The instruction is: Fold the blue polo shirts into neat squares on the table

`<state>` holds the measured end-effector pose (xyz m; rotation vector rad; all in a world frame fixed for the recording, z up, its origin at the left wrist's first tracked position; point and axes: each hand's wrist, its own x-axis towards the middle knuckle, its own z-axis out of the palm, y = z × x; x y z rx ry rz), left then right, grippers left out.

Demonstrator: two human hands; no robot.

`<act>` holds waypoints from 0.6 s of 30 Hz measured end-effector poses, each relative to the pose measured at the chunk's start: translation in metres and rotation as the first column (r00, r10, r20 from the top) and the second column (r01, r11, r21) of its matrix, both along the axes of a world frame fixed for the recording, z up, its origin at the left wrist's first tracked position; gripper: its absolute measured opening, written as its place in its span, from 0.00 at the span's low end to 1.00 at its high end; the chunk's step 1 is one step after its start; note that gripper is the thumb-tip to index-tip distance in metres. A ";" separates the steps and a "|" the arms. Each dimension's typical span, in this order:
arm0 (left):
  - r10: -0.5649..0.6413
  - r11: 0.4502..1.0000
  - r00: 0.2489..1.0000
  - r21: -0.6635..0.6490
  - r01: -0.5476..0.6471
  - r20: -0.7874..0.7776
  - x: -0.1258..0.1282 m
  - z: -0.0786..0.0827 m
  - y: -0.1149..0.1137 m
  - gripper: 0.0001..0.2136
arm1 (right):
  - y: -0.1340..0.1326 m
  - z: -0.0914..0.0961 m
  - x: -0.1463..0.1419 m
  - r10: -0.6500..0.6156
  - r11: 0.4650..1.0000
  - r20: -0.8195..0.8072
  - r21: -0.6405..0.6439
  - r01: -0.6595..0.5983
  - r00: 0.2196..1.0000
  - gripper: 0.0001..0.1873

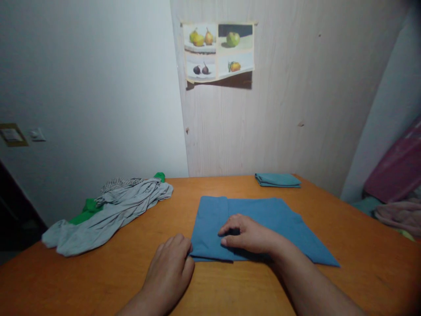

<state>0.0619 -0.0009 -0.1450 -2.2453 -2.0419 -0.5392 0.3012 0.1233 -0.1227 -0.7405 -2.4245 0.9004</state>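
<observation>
A blue cloth (263,221) lies flat on the orange table (230,289), with its left part folded over. My right hand (245,235) rests on top of that folded part, fingers curled and pinched down on the fabric. My left hand (171,265) sits at the cloth's near left corner, fingers bent and touching its edge. Whether either hand has a real hold on the cloth is not clear.
A heap of grey, striped and green clothes (108,210) lies at the left of the table. A folded teal cloth (278,180) sits at the far edge by the wooden wall panel (263,123). Pink bedding (397,193) is off to the right.
</observation>
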 end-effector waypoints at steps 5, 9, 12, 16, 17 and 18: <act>-0.035 0.999 0.998 -0.019 0.036 0.047 0.000 0.015 0.003 0.03 | 0.006 -0.017 -0.003 -0.057 0.990 0.043 0.128 0.051 0.997 0.16; -0.196 0.981 0.961 0.026 0.195 0.196 0.007 0.030 0.029 0.04 | 0.006 -0.018 -0.005 -0.086 0.989 0.033 0.123 0.081 0.996 0.16; -0.306 0.947 0.874 0.025 0.320 0.376 0.012 0.038 0.058 0.06 | 0.005 -0.016 -0.006 -0.096 0.988 0.024 0.124 0.092 0.995 0.16; -0.289 0.908 0.710 -0.051 0.415 0.642 0.015 0.045 0.086 0.07 | 0.005 -0.014 -0.006 -0.098 0.989 0.017 0.115 0.095 0.995 0.17; -0.267 0.905 0.680 -0.066 0.421 0.682 0.015 0.046 0.089 0.07 | 0.005 -0.014 -0.006 -0.100 0.989 0.018 0.111 0.098 0.995 0.17; -0.248 0.905 0.658 -0.073 0.420 0.711 0.013 0.045 0.090 0.07 | 0.005 -0.014 -0.006 -0.103 0.989 0.020 0.110 0.100 0.995 0.17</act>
